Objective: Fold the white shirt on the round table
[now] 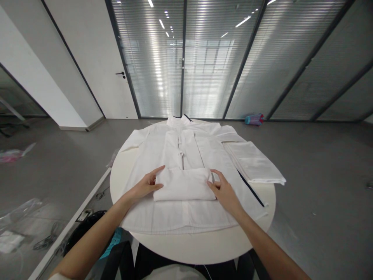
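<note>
Forearms reach in bare from the near edge of the round white table (192, 249), which serves as landmark for everything else. Nearest the table's front edge lies the hem of a large white cotton shirt (175, 216), spread flat across most of the tabletop. On the shirt's middle sits a small folded white cloth bundle (183, 184), a soft rectangle lying crosswise. The left hand (147, 184) rests at the bundle's left end, thumb stretched along its upper edge and fingers pressed flat on or just under the fabric; the hand is not closed round anything. The right hand (223, 190) lies at the bundle's right end, fingers loosely spread and fingertips touching the cloth, likewise without a closed grasp. The bundle thus lies between the two hands, touched at both ends.

Further over the table, the shirt's button placket (182, 149) runs toward the collar (179, 119) at the far rim. Toward the table's right side a second folded white cloth (253, 163) lies on the shirt's sleeve, overhanging the rim. Beyond the table, on the grey floor by the glass wall, lies a blue and pink bottle (254, 119).
</note>
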The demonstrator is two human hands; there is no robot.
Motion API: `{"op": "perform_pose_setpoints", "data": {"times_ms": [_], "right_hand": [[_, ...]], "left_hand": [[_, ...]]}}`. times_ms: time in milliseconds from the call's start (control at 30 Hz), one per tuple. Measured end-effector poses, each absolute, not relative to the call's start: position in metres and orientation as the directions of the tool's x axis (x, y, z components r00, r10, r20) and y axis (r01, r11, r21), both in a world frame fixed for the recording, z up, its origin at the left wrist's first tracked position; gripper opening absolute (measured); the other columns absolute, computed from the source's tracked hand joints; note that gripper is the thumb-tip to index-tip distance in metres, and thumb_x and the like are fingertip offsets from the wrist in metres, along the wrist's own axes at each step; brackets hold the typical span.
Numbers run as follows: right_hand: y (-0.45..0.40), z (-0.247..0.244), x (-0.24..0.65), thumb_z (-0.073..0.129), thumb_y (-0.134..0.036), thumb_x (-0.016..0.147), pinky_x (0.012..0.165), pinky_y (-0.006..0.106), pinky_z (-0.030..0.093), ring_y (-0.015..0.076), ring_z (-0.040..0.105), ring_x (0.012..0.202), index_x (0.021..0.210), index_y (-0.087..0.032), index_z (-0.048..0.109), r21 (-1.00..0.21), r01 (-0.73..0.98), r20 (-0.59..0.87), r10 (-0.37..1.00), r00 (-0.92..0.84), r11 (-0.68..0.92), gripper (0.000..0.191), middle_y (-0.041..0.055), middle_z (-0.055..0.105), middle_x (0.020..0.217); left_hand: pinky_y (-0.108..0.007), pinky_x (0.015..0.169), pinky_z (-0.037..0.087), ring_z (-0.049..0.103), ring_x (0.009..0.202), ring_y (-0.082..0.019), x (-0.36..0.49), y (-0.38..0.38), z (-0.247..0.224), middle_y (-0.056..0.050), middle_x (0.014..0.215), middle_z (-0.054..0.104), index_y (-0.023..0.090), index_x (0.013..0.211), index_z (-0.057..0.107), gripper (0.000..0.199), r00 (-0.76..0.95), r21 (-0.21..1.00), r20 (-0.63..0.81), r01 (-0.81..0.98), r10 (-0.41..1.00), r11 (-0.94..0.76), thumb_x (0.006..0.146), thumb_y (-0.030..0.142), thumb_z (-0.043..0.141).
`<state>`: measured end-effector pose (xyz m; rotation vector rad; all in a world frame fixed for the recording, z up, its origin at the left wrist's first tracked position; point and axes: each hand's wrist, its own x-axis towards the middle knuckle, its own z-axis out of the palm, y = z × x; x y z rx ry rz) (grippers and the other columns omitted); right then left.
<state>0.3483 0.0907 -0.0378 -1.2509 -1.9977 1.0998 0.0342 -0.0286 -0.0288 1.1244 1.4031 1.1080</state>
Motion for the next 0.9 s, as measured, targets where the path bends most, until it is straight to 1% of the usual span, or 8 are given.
{"op": "perform_pose_setpoints", "data": {"times_ms": [100,200,267,367,433,533,733,900], "right_hand": [[0.091,-0.038,0.351,0.05,-0.045,0.091,0.055,0.027,0.038,0.0165,0.048,0.051,0.132,-0.019,0.05,-0.791,0.527,0.075,0.904,-0.42,0.31,0.049,-0.0083,0.045,0.054],[0.093,-0.031,0.354,0.049,-0.045,0.093,0.07,0.032,0.046,0.0206,0.059,0.071,0.124,-0.019,0.059,-0.656,0.595,0.28,0.882,-0.38,0.464,0.041,0.0016,0.059,0.074],[0.094,-0.021,0.352,0.048,-0.045,0.096,0.085,0.039,0.048,0.0251,0.061,0.091,0.12,-0.019,0.063,-0.524,0.628,0.418,0.816,-0.4,0.576,0.039,0.0097,0.065,0.094],[0.093,-0.006,0.338,0.045,-0.045,0.099,0.1,0.045,0.043,0.0293,0.057,0.114,0.123,-0.02,0.067,-0.345,0.622,0.448,0.706,-0.549,0.703,0.04,0.0136,0.066,0.119],[0.092,-0.002,0.324,0.041,-0.047,0.101,0.108,0.048,0.038,0.0307,0.05,0.129,0.129,-0.021,0.065,-0.25,0.583,0.387,0.632,-0.672,0.773,0.045,0.0123,0.062,0.134],[0.093,-0.01,0.305,0.035,-0.052,0.103,0.116,0.051,0.027,0.0322,0.035,0.144,0.14,-0.02,0.058,-0.166,0.55,0.271,0.574,-0.773,0.819,0.054,0.0113,0.05,0.15],[0.099,-0.04,0.294,0.029,-0.053,0.104,0.119,0.054,0.023,0.0316,0.032,0.146,0.149,-0.019,0.048,-0.206,0.604,0.14,0.634,-0.761,0.77,0.06,0.0095,0.043,0.156],[0.101,-0.044,0.296,0.029,-0.054,0.103,0.12,0.055,0.021,0.0313,0.028,0.149,0.151,-0.019,0.046,-0.219,0.611,0.109,0.642,-0.759,0.761,0.062,0.0085,0.038,0.158]], "left_hand": [[-0.031,0.081,0.052,0.064,0.092,-0.02,0.032,-0.028,-0.029,-0.01,0.111,0.064,0.019,0.151,0.04,0.095,-0.098,0.986,-0.148,0.057,0.984,0.154,0.069,0.041,0.083],[-0.036,0.083,0.055,0.063,0.103,-0.024,0.034,-0.027,-0.025,-0.014,0.129,0.053,0.021,0.139,0.053,0.076,-0.257,0.958,-0.02,0.27,0.966,0.092,0.073,0.047,0.079],[-0.042,0.092,0.053,0.057,0.119,-0.029,0.04,-0.025,-0.018,-0.016,0.141,0.043,0.022,0.13,0.061,0.058,-0.321,0.843,0.192,0.538,0.927,0.011,0.08,0.048,0.072],[-0.051,0.111,0.038,0.041,0.138,-0.033,0.058,-0.02,-0.007,-0.014,0.147,0.044,0.023,0.128,0.063,0.041,-0.143,0.55,0.398,0.828,0.906,-0.111,0.092,0.044,0.059],[-0.054,0.115,0.032,0.039,0.141,-0.033,0.072,-0.013,-0.004,-0.013,0.143,0.052,0.022,0.131,0.06,0.041,-0.019,0.409,0.363,0.901,0.931,-0.141,0.097,0.044,0.052],[-0.056,0.115,0.03,0.041,0.14,-0.035,0.088,0.002,-0.013,-0.016,0.143,0.055,0.019,0.137,0.055,0.048,0.029,0.317,0.231,0.943,0.972,-0.104,0.099,0.048,0.047],[-0.051,0.119,0.024,0.035,0.145,-0.033,0.089,0.017,-0.041,-0.02,0.151,0.047,0.009,0.145,0.045,0.057,0.123,0.321,0.16,0.932,0.979,-0.17,0.101,0.046,0.043],[-0.05,0.121,0.021,0.028,0.149,-0.03,0.083,0.019,-0.048,-0.016,0.155,0.042,0.012,0.149,0.042,0.054,0.13,0.296,0.177,0.938,0.976,-0.178,0.104,0.041,0.034]]}}
